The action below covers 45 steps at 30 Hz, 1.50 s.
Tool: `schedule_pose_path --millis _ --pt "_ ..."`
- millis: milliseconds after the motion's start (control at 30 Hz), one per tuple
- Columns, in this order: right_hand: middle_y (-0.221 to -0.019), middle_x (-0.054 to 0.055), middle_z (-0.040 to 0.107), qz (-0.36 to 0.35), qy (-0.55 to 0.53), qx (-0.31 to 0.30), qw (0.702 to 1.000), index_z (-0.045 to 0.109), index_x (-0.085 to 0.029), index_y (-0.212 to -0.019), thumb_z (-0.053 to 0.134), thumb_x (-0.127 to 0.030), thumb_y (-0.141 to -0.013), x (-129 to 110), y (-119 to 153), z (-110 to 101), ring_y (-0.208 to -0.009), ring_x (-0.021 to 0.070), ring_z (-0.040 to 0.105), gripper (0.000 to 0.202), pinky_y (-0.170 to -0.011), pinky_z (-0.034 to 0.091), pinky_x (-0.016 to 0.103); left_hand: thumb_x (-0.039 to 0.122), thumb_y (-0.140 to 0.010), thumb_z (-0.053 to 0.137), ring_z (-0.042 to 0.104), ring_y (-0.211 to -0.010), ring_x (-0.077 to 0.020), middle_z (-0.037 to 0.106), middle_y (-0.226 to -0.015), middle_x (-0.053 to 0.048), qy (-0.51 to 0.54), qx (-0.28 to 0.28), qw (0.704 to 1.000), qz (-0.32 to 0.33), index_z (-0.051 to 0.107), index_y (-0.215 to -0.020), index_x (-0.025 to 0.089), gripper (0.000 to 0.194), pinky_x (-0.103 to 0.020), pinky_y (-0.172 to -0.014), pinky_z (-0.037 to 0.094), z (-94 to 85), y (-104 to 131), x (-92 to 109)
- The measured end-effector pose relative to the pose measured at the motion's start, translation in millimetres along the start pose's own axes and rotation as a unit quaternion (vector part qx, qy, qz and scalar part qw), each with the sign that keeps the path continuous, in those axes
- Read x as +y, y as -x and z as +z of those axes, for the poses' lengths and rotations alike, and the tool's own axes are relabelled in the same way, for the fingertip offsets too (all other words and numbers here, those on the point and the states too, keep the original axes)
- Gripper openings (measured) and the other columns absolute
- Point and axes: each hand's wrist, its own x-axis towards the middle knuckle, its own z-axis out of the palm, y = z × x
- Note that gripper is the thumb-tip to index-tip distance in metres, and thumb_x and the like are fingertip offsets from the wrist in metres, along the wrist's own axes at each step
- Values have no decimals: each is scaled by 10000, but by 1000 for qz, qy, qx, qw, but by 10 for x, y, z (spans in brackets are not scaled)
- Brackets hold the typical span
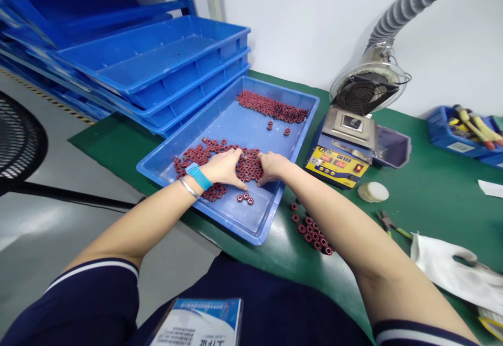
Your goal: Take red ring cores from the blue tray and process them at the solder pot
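A shallow blue tray lies on the table in front of me, with many small dark-red toothed rings in it. My left hand, with a blue band and a bangle at the wrist, curves against the left side of a flat cluster of rings, thumb and fingers apart. On the cluster's right edge, my right hand is cupped with its thumb apart from the fingers. Their fingertips touch the rings and are partly hidden among them. Three rings lie just below the hands, and a packed row of rings lines the tray's far end.
Stacked blue trays stand at the left. Loose rings lie on the green table beside my right forearm. A yellow-fronted solder pot sits under a fume hose. Pliers and a white glove are at the right.
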Motion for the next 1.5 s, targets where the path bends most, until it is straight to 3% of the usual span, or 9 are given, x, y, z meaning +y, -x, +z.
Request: schedule_pose_path --millis 167,367,600,900,1033,1133,1267,1367,1500 --pt "-1278 227 579 -3 -3 5 1000 459 -116 -1339 868 -494 -572 6 -4 23 -1166 331 612 948 -960 506 399 386 -735 599 641 -977 -253 618 -1140 -97 13 92 995 -26 591 -1161 164 481 -354 -908 496 -32 -88 -46" --pt "-1280 228 577 -2 -6 5 1000 469 -117 -1331 860 -504 -584 0 14 21 -1170 338 611 928 -963 510 407 289 -757 571 635 -1020 -279 636 -1073 -96 -31 45 998 -30 711 -1020 197 312 -364 -884 503 -3 -299 -111" --pt "-1279 225 580 -3 -10 4 1000 469 -126 -1334 867 -497 -582 -7 42 -1 -1164 327 619 928 -953 518 387 272 -772 560 650 -842 -229 683 -912 -77 -13 59 997 -49 722 -827 185 192 -327 -777 517 23 -414 -205" --pt "-1281 223 578 -4 -12 7 1000 476 -120 -1326 858 -503 -590 7 17 27 -1153 331 623 914 -947 518 396 226 -761 522 638 -825 -181 665 -990 -78 36 102 994 3 679 -1011 143 307 -303 -821 519 18 -373 -250" --pt "-1280 223 576 -2 -9 5 1000 469 -114 -1333 860 -511 -582 -4 31 12 -1156 331 619 935 -952 516 395 244 -697 586 636 -769 -184 676 -950 -78 76 71 994 16 648 -1065 113 396 -305 -769 526 -48 -270 -272" --pt "-1286 238 566 2 -4 -2 1000 448 -96 -1352 865 -525 -565 -14 36 5 -1175 340 605 989 -955 513 400 385 -642 712 652 -859 -218 683 -1045 -99 83 12 995 53 582 -1196 99 637 -310 -813 517 -90 -148 -230" --pt "-1281 235 572 -8 -3 -2 1000 444 -103 -1363 856 -537 -577 -12 29 9 -1197 335 592 987 -973 504 401 594 -507 807 604 -1116 -314 601 -1269 -142 -3 -5 997 76 487 -1310 138 977 -359 -948 471 -108 -26 -101" --pt "-1290 227 570 -10 -6 1 1000 453 -121 -1359 857 -530 -582 -6 30 9 -1206 333 589 967 -979 502 401 541 -558 805 620 -1081 -332 587 -1243 -159 -74 -42 995 51 515 -1263 129 866 -369 -899 485 -101 -16 -1" --pt "-1274 216 588 -23 -4 -2 1000 466 -126 -1347 860 -520 -587 -3 44 0 -1198 324 595 942 -979 499 390 432 -635 788 635 -1035 -290 603 -1152 -122 -73 -81 993 50 538 -1197 144 679 -325 -868 484 -85 -46 73"
